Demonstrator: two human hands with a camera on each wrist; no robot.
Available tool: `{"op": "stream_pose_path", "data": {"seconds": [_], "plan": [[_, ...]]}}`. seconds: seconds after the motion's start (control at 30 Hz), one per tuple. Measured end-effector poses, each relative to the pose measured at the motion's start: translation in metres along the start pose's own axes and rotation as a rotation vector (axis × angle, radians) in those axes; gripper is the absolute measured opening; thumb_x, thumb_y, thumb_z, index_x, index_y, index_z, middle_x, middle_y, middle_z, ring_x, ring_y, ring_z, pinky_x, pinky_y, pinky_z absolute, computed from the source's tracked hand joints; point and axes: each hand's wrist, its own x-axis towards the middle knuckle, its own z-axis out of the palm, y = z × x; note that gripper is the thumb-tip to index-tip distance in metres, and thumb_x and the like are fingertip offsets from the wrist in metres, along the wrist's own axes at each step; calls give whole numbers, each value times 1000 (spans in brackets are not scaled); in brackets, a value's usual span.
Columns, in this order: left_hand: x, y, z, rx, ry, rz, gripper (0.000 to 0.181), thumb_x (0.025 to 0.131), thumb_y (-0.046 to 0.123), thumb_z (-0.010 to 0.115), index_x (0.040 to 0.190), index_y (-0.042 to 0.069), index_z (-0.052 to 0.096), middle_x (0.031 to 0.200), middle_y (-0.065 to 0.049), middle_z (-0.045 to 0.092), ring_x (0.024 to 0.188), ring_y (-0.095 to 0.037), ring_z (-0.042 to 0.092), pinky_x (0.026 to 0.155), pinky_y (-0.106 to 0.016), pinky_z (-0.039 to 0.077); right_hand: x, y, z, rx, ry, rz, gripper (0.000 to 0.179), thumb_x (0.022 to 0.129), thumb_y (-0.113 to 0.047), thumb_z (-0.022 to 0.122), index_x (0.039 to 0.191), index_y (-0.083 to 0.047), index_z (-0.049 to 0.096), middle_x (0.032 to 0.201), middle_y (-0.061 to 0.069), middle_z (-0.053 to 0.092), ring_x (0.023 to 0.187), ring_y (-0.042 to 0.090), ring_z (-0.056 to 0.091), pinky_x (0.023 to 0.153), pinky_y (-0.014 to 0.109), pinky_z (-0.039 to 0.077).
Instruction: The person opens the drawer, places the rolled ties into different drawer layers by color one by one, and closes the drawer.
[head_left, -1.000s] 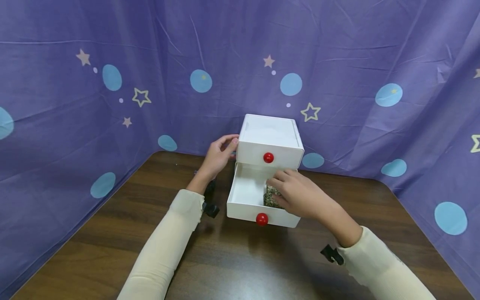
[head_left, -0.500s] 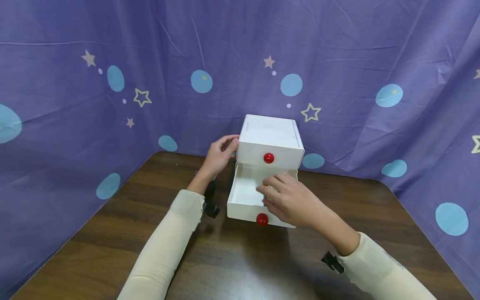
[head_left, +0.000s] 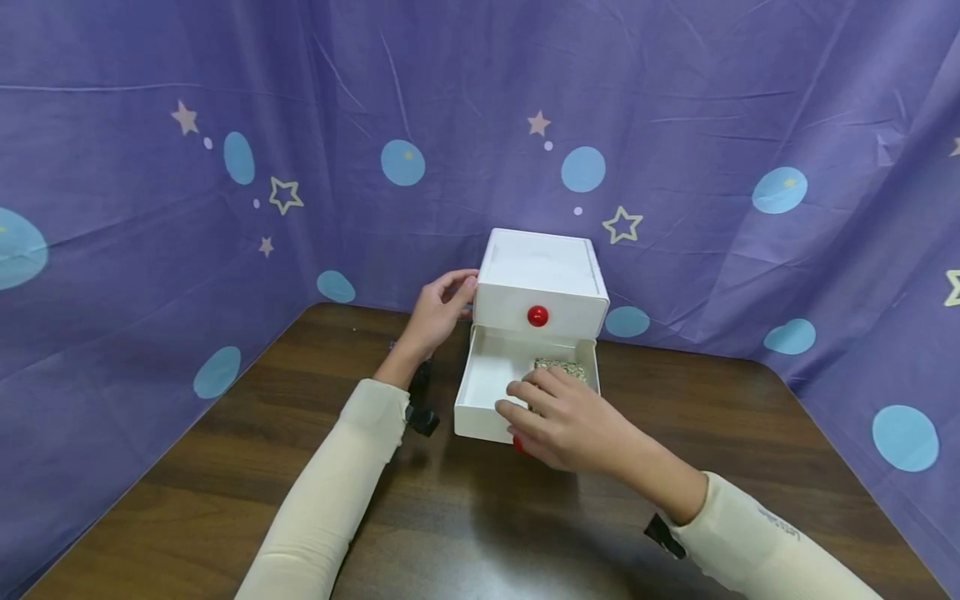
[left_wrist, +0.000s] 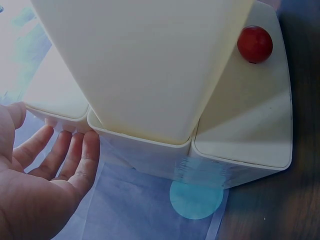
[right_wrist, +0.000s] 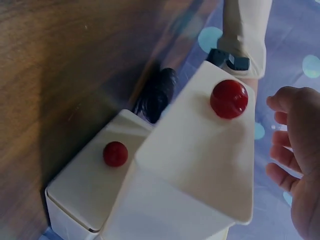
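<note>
Currently I see the speckled block (head_left: 562, 367) right of centre in the drawer (head_left: 483, 423), just beyond the loosely curled right hand (head_left: 566, 423); the left hand (head_left: 437, 312), fingers spread, touches the cabinet (head_left: 542, 262). That block looks grainy, greenish-beige.

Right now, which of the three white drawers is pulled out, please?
The middle drawer: it juts forward with a speckled item inside, while the top drawer above it and the bottom drawer beneath are both closed.

Had purple fabric (head_left: 465, 100) draped round 3 sides, printed with blue ovals (head_left: 582, 169) and stars (head_left: 538, 123); showed a dark wood-grained tabletop (head_left: 225, 492), rounded at far corners; caught a pale gleam (head_left: 517, 579) in front.
</note>
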Motion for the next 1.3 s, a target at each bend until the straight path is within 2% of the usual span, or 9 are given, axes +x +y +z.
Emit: {"op": "stream_pose_path", "data": {"seconds": [0.17,0.33,0.4,0.57,0.67,0.73,0.97,1.3], "plan": [[1,0,0,9,-1,-3,42,107,30,57,140,5,60,125,-18,65,107,-27,64,90,-48,59,-2,-7,4,-47,15,-64,26,100,-26,57,114,-9,70,107,6,69,96,25,62,81,37,54],[1,3,1,4,-3,-16,41,108,26,55,142,2,58,126,-21,64,107,-27,63,93,-54,56,-5,-13,10,-103,27,-128,26,101,-27,55,112,-9,71,105,5,69,96,24,63,81,35,54],[-1,7,2,3,-5,-21,41,108,23,55,142,0,57,126,-23,63,106,-27,63,94,-56,55,-7,-15,13,-117,27,-151,27,101,-27,54,112,-9,71,105,5,69,95,23,63,81,34,54],[-10,28,4,11,-5,-27,39,108,20,55,140,-3,57,125,-24,63,105,-26,63,95,-58,54,-12,-19,18,-153,-15,-187,29,103,-25,47,113,-12,72,107,4,68,97,21,62,82,32,54],[-13,33,4,17,-5,-24,39,108,20,55,140,-3,58,125,-24,63,105,-28,63,95,-57,54,-15,-22,21,-176,-43,-209,29,104,-22,45,114,-13,71,108,4,67,98,21,61,82,32,53],[-13,34,4,20,-8,-24,40,108,20,55,140,-4,57,125,-24,63,106,-29,63,95,-57,54,-18,-23,22,-193,-49,-221,29,105,-18,44,113,-13,71,109,5,66,97,21,61,81,31,52],[1,2,0,6,-6,-20,42,108,25,55,143,1,57,129,-23,62,109,-30,62,94,-56,55,-22,-27,27,-255,-42,-215,28,103,-12,44,112,-12,71,108,6,64,91,21,58,75,31,50],[0,2,0,-9,2,-5,42,106,31,59,139,4,61,124,-18,65,107,-28,64,92,-53,57,-25,-31,29,-323,-74,-141,25,106,-7,41,108,-8,66,104,8,62,88,21,57,72,31,48]]}}
